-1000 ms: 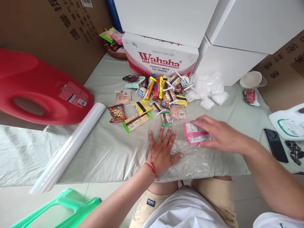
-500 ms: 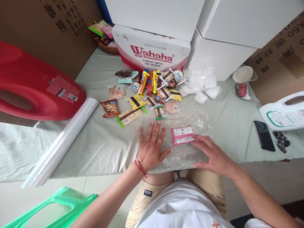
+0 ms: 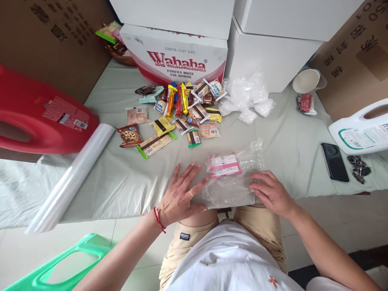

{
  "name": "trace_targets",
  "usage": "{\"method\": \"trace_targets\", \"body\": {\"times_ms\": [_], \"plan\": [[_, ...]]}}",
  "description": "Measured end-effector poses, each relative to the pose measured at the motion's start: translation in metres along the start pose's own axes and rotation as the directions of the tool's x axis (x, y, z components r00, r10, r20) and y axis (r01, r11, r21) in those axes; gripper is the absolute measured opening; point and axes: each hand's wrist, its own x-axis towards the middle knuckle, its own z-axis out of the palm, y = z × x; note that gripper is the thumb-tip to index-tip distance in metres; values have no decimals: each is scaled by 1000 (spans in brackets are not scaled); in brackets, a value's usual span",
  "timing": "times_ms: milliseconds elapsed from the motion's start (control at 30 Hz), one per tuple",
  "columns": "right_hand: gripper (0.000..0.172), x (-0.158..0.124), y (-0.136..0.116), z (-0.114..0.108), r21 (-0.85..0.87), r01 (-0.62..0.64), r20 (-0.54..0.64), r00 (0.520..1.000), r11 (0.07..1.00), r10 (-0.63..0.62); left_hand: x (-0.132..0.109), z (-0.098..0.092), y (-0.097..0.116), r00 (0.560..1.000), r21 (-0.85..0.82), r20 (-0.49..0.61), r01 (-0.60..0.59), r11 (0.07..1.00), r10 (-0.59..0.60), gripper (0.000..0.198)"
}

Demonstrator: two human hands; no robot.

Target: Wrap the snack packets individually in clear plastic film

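A pink packet (image 3: 224, 165) with a white printed label lies on a sheet of clear plastic film (image 3: 230, 194), part of which seems folded over it. My left hand (image 3: 183, 194) rests flat at the film's left edge, fingers stretched out, a ring and a red cord bracelet on it. At the film's right edge, my right hand (image 3: 273, 194) has its fingers extended and slightly bent, fingertips touching or very near the film; its thumb is hidden. Beyond the film lie several wrapped snacks (image 3: 162, 126), and a heap of clear film-wrapped bundles (image 3: 247, 95).
A roll of plastic film (image 3: 72, 178) lies beside a large red jug (image 3: 45, 117) on the left. A Wahaha carton (image 3: 178, 56) stands at the back. On the right are a phone (image 3: 335, 161), keys (image 3: 358, 169) and a white jug (image 3: 360, 131). A green stool (image 3: 66, 262) stands below.
My right hand has left the pink packet for the film's right edge, and my left hand has slid toward me. The film's outline has narrowed around the packet. The view has shifted slightly.
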Motion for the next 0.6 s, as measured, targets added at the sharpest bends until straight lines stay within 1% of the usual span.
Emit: {"method": "trace_targets", "body": {"times_ms": [67,100,167,233,267,300,333,367,433,467,500,533,600], "plan": [[20,9,1,-7,37,13,-1,1000,999,-13,6,2,11,995,19,-82,-48,999,50,84],[19,13,3,-10,52,16,8,1000,999,-17,10,4,17,993,33,-92,-73,997,76,78],[19,20,7,-15,73,20,35,999,997,-23,19,5,26,990,45,-74,-121,992,124,63],[19,25,10,-17,85,21,52,998,996,-26,29,4,29,991,10,-65,-115,993,116,44],[19,27,12,-17,89,20,58,998,996,-25,32,3,29,993,-18,-88,-76,997,74,37],[18,27,13,-17,92,18,63,998,996,-24,36,1,28,992,-47,-129,-4,999,-2,35],[18,27,14,-17,97,16,68,997,995,-23,38,-2,26,978,-74,-181,94,993,-106,36],[18,27,14,-16,103,13,73,997,995,-21,40,-4,24,949,-101,-231,198,975,-216,38],[18,25,13,-15,117,0,89,996,993,-10,43,-7,22,865,-164,-297,371,914,-404,34],[19,23,12,-15,123,-8,100,995,992,-4,45,-8,22,829,-198,-301,429,881,-471,28],[20,22,11,-14,130,-16,118,993,991,1,46,-7,25,804,-230,-289,469,853,-519,24],[21,20,9,-14,138,-21,146,989,990,1,48,-6,28,786,-253,-271,498,829,-555,27],[23,18,6,-15,157,-17,227,974,987,-20,53,-3,38,762,-264,-229,550,793,-605,48]]}}
